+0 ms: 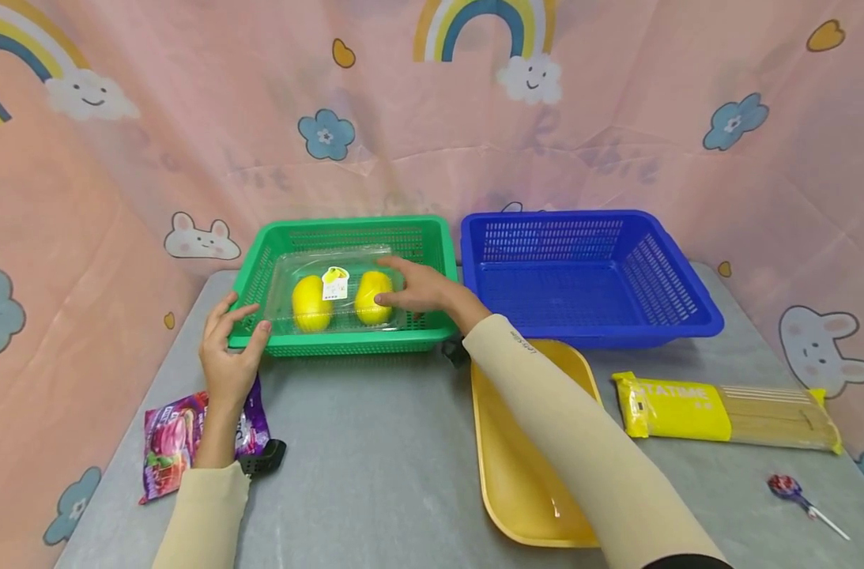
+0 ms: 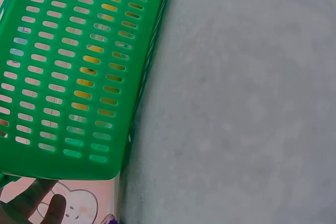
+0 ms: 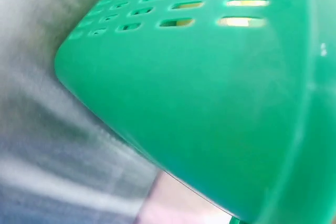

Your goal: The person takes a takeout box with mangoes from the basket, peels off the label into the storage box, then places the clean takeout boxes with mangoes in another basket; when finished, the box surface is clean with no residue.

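Note:
Two yellow mangoes point(image 1: 312, 303) lie in a clear plastic box point(image 1: 346, 316) with a white label point(image 1: 335, 283). This box sits inside the green basket point(image 1: 364, 344). My right hand point(image 1: 420, 286) reaches over the basket's right side, fingers and thumb spread apart over the right end of the box, near the right mango point(image 1: 374, 297). At the basket's left front corner is my left hand point(image 1: 231, 348), its fingers extended over the rim and its thumb apart from them. The wrist views show mainly the basket's slotted walls, with yellow showing through the slots.
A blue basket point(image 1: 560, 296) stands right of the green one. In front of it lies a yellow tray point(image 1: 503, 474), partly under my right forearm. A noodle pack point(image 1: 730, 412) and a lollipop point(image 1: 787, 486) lie at the right. Beneath my left wrist is a purple candy bag point(image 1: 171, 442).

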The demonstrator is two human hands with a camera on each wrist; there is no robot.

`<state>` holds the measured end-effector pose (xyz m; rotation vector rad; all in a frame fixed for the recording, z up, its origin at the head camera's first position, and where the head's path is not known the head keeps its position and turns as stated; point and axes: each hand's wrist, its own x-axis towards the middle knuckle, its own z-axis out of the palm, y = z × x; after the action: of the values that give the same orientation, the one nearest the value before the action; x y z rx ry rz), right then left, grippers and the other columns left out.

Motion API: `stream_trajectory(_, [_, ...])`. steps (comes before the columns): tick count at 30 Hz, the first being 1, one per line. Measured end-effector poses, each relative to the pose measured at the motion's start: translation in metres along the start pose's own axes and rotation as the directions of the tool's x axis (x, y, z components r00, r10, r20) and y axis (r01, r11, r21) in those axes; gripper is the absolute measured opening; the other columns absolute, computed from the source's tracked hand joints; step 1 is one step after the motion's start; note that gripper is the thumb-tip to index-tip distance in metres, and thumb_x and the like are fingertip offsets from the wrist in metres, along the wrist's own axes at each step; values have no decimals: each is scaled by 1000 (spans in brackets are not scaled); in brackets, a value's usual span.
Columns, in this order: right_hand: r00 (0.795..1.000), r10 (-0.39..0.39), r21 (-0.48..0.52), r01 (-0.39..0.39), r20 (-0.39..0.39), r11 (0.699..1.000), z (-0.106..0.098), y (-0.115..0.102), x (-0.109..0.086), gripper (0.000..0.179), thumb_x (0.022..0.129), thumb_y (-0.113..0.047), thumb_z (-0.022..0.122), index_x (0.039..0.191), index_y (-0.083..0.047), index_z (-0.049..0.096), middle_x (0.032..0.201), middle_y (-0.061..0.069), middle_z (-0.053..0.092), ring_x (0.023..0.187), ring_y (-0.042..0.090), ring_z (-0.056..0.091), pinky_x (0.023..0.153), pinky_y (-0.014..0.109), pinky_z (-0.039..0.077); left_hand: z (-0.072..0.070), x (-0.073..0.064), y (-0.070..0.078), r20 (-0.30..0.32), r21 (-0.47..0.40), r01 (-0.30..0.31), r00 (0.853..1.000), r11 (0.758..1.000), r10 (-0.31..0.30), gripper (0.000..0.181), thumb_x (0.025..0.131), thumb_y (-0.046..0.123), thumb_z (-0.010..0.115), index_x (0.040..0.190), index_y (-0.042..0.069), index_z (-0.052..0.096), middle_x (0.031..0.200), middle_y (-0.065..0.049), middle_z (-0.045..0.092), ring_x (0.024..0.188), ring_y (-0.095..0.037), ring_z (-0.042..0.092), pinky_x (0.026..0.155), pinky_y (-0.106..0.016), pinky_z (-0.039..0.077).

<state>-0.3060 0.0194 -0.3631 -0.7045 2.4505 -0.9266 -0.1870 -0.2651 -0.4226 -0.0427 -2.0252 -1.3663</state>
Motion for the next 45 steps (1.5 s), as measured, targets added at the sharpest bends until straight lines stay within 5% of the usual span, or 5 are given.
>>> stream_trajectory(2, [1000, 7, 101, -8, 9, 995, 2, 1, 1, 71, 102, -32, 62, 162, -21, 27, 151, 17, 51, 86, 33, 67, 86, 48, 58, 0, 0, 0, 1, 1, 1, 1000, 1000, -1, 34, 85, 3, 71, 114, -14, 68, 148, -32, 49, 144, -47, 38, 120, -66, 19])
stream_trajectory(6, [1000, 8, 248, -10, 9, 969, 4, 2, 2, 67, 102, -26, 64, 160, -20, 32, 127, 20, 65, 85, 30, 66, 84, 47, 60, -1, 0, 0, 1, 5, 4, 1000, 1000, -4, 33, 85, 2, 70, 114, -14, 68, 148, -32, 49, 144, -47, 39, 120, -66, 19])
stream_trajectory(14, [997, 1, 408, 31, -80, 912, 6, 3, 3, 60, 101, -28, 64, 156, -19, 40, 112, 21, 64, 75, 33, 67, 88, 57, 58, -3, -1, 0, 7, 6, 15, 1000, 1000, -15, 34, 85, 3, 70, 115, -13, 68, 149, -31, 49, 145, -47, 38, 120, -66, 18])
stream_trajectory(23, [973, -9, 433, 110, -230, 894, 9, 7, 3, 60, 96, -40, 70, 149, -20, 49, 106, 22, 63, 71, 41, 69, 79, 61, 59, -3, 0, 1, 23, 3, 20, 1000, 1000, -20, 35, 86, 3, 70, 117, -13, 67, 150, -30, 47, 146, -46, 35, 121, -67, 17])
stream_trajectory(45, [953, -13, 465, 160, -303, 871, 8, 6, -1, 50, 95, -20, 72, 142, -18, 54, 91, 13, 47, 59, 29, 68, 73, 59, 60, -3, 1, 3, 33, 6, 33, 999, 999, -34, 35, 87, 2, 70, 118, -13, 67, 151, -30, 46, 147, -46, 35, 121, -67, 18])
